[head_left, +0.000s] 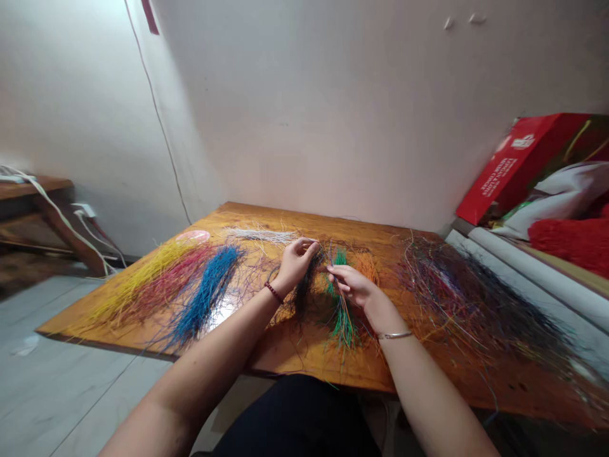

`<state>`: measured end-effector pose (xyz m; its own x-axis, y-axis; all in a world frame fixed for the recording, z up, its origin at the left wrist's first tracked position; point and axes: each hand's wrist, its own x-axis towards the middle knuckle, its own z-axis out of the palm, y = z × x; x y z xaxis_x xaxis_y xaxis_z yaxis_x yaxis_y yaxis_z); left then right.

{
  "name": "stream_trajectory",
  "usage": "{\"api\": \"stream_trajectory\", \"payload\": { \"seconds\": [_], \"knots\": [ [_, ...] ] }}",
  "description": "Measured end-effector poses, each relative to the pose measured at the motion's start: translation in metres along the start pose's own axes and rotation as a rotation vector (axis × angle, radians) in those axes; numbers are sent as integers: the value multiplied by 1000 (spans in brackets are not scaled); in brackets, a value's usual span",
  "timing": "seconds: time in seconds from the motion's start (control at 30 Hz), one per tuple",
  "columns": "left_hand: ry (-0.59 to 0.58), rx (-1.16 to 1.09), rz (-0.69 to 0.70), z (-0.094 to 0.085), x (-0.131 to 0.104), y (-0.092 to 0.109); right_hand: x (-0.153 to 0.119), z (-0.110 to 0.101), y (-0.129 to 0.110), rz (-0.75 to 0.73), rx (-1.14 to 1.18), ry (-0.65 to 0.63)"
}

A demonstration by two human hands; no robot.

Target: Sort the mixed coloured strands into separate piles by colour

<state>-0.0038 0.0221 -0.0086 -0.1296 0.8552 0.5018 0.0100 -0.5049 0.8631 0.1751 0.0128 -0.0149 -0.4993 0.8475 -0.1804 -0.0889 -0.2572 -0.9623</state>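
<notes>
My right hand pinches a few thin wires, some orange and some bluish, that hang down over the green wire bundle. Just left of it, my left hand has its thumb and fingertips pressed together above the black wire bundle. Whatever lies between those fingertips is too small to make out. An orange wire bundle lies behind my right hand, partly covered by it. The two hands are a short gap apart over the wooden table.
Yellow, red and blue wire bundles lie on the left. White wires lie at the back. A big tangle of mixed dark wires spreads over the right side. Beyond it stands a red box.
</notes>
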Motion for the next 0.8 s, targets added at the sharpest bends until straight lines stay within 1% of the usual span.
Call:
{"api": "stream_trajectory", "payload": {
  "seconds": [0.17,0.47,0.67,0.8],
  "knots": [
    [-28,65,8,-1,0,-2,-1,2,0,-17,-21,-24],
    [-60,40,-20,1,0,-8,-3,4,-2,-18,-28,-44],
    [-35,-50,-32,-1,2,-10,-6,7,-6,-19,-25,-37],
    [6,-100,-108,-3,0,-3,-7,8,-7,-24,-19,-50]
  ]
}}
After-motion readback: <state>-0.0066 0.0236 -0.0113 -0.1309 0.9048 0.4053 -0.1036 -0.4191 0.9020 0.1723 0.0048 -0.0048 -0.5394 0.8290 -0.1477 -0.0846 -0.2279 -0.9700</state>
